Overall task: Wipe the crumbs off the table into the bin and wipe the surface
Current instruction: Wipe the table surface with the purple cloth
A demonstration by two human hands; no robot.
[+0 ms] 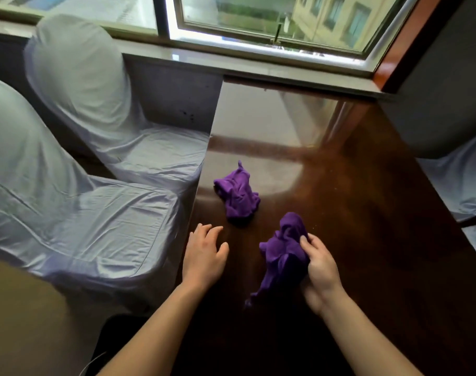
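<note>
Your right hand [319, 270] grips 1 purple cloth [281, 256]; your left hand [204, 253], open on the counter [353, 199], sits nearer the second cloth [238, 194] at 1 o'clock

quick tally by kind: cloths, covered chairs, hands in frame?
Purple cloths: 2, one loose on the table, one in the right hand
Covered chairs: 3
Hands: 2, left hand, right hand
Total: 7
</note>
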